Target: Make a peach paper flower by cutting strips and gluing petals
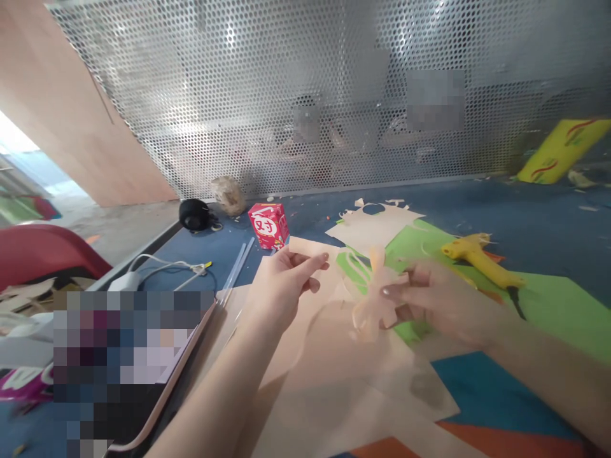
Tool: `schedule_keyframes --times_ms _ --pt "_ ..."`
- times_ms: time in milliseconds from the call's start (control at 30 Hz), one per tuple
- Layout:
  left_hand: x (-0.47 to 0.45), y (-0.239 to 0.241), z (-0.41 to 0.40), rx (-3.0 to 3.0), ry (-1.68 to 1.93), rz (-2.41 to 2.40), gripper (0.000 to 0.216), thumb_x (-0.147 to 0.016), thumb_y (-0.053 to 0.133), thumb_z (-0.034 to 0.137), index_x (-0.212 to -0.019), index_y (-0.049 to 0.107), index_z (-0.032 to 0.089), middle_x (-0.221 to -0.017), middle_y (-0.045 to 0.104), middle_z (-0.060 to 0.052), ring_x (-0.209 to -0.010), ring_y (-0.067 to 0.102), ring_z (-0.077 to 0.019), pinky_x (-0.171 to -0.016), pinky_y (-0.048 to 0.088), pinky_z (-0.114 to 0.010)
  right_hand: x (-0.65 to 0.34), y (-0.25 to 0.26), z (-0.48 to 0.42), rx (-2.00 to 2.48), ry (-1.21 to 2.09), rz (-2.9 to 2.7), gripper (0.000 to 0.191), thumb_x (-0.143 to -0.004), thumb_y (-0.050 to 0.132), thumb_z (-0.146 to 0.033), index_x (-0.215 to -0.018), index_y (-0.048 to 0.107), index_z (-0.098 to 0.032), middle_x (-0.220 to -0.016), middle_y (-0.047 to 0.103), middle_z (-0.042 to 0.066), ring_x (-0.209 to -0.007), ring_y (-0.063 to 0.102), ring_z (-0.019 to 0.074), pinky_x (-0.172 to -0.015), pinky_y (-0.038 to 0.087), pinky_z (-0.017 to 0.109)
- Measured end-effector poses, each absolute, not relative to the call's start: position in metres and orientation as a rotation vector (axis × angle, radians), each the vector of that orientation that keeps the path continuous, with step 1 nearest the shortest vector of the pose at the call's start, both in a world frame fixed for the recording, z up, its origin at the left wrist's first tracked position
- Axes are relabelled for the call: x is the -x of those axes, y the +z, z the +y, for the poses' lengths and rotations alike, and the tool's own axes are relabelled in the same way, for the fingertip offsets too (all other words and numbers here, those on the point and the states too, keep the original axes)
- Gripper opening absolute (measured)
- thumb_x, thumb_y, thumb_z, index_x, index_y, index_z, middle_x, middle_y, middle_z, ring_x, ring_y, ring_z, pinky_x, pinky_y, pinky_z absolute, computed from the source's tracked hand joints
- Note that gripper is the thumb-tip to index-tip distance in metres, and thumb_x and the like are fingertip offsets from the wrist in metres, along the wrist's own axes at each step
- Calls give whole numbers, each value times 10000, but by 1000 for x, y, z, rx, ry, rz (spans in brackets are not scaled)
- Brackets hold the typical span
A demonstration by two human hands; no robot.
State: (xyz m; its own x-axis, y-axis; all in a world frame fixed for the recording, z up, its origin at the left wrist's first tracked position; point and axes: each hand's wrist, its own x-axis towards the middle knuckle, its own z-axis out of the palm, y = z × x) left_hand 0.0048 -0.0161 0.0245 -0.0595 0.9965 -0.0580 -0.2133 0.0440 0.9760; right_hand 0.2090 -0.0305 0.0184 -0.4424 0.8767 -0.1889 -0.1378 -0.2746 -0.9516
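Note:
My right hand [424, 296] pinches a pale cream paper cutout [375, 305] with lobed edges between thumb and fingers, slightly blurred. To its left, my left hand [286, 280] hovers over cream paper sheets [329, 362]; its thumb is stretched out, the fingers are partly bent, and nothing shows between them. A gap separates this hand from the cutout. Beyond the cutout lies a cream sheet with a cut-away edge [375, 226], resting partly on green paper [424, 238].
A yellow glue gun [484, 261] lies on the right. Clear glue sticks [233, 273], a red box [268, 226] and a white cable [167, 259] are to the left. A tablet-like device [157, 407] lies by my left forearm. A perforated metal screen [324, 83] closes the back.

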Motion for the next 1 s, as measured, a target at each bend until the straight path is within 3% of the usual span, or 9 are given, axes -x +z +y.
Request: schedule_keyframes --times_ms 200,367,600,733,1000 --pt "-4 30 -14 -641 1389 1030 193 -578 748 146 -719 618 165 -750 669 1 -665 645 -97 -356 367 -109 -208 18 -29 1093 1675 -1298 220 -623 755 -300 -691 578 -189 -649 645 -1 -634 624 142 -652 518 294" --pt "-2 34 -13 -529 1469 991 164 -583 732 162 -643 580 168 -675 653 34 -602 635 -71 -366 390 -108 -208 17 -27 1174 1496 -1357 262 -597 765 -348 -627 548 -205 -537 542 -36 -507 496 94 -505 419 242" --pt "-7 27 -16 -848 1418 1051 195 -579 775 224 -679 634 134 -652 663 -10 -642 661 -125 -442 449 -158 -211 15 -26 1123 1502 -1361 250 -643 735 -352 -673 547 -191 -562 527 -43 -534 480 85 -536 396 232" --pt "-9 25 -18 -937 1353 1126 230 -613 762 257 -752 644 117 -686 671 -44 -704 682 -168 -420 434 -156 -212 15 -24 1107 1508 -1326 221 -659 726 -335 -665 559 -190 -584 551 -43 -554 486 81 -559 393 223" --pt "-9 26 -19 -975 1290 1170 249 -594 760 282 -696 594 126 -678 653 -33 -702 691 -192 -384 412 -150 -212 15 -26 1178 1447 -1295 202 -639 733 -321 -675 573 -203 -608 562 -17 -587 516 116 -581 423 260"
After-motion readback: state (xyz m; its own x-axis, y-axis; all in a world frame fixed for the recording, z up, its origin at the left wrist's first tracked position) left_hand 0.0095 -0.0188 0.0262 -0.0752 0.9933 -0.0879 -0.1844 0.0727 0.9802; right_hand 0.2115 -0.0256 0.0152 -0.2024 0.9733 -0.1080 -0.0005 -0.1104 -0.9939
